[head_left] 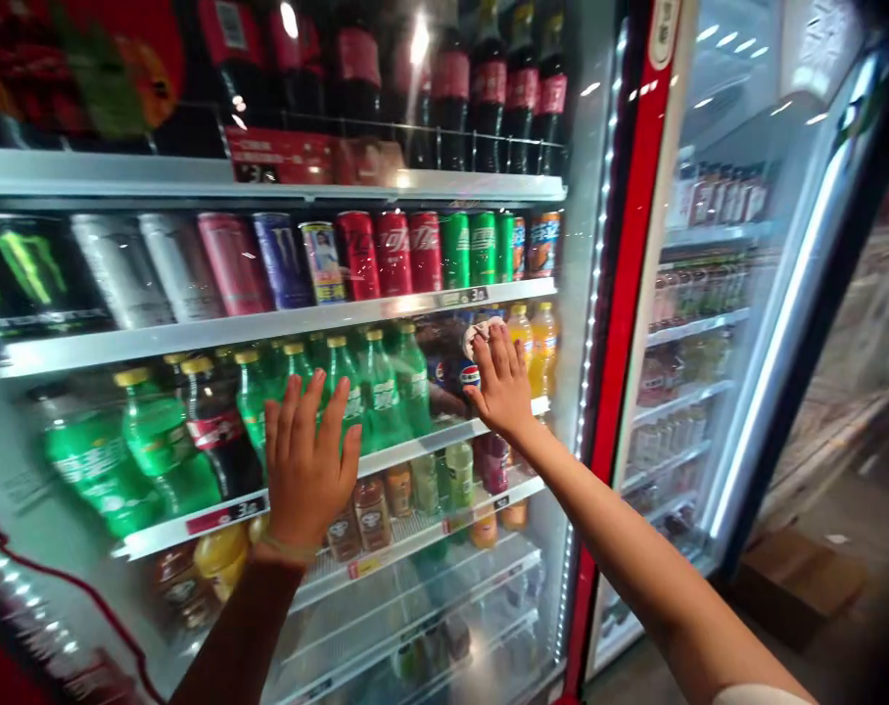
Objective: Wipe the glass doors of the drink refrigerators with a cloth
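My left hand (308, 470) and right hand (499, 382) are both open, fingers spread, and I see neither gripping anything. The left lies flat against the glass door (19, 470) of a drinks fridge, over green soda bottles (382, 387). The right has its fingertips (497, 338) at a white cap (476, 338) beside a Pepsi bottle (444, 367), which sits on the shelf (415, 441) behind what looks like glass, though I cannot tell for sure. Cans (393, 255) fill the shelf above
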The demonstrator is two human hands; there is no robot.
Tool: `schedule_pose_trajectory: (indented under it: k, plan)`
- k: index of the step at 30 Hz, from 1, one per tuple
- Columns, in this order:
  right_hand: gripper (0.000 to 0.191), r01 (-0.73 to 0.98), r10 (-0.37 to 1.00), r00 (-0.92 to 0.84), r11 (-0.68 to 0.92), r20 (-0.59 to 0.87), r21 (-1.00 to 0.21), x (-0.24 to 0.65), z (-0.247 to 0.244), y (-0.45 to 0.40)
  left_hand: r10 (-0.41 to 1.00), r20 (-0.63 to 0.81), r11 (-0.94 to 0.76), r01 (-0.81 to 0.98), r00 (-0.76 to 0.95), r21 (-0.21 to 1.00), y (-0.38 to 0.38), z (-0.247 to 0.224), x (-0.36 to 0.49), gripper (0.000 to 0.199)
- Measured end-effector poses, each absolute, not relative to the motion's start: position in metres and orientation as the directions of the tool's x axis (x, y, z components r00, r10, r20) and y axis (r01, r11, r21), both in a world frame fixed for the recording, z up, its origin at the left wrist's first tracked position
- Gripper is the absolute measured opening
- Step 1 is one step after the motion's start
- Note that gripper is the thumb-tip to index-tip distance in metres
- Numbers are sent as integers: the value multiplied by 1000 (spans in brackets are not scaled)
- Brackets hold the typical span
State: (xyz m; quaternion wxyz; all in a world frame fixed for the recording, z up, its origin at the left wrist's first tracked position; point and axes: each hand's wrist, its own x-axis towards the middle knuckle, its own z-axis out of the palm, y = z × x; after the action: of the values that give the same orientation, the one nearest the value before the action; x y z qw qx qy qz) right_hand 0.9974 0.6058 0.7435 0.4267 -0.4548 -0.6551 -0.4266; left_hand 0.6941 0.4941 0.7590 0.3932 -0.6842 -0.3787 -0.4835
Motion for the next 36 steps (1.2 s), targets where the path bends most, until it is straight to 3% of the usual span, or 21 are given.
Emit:
schedule_pose_trajectory:
  k: [9,16,21,30,36]
  plan:
    - [76,980,193,-81,195,978,43,1202,724,656,167,962,-393,910,215,-136,527,737,845,73]
    - [75,963,184,21,262,983,-69,1233,705,662,197,954,-338,929,226,-150,524,725,862,71]
    - [76,939,192,65,320,979,-125,1156,691,645,209,960,-276,953,184,-123,512,719,817,64]
    - [82,886,107,-160,453,981,95,911,696,583,229,960,-176,977,163,-124,483,719,648,61]
    - [89,844,162,-282,510,946,165,754,701,543,242,964,-127,989,111,-83,442,726,524,58]
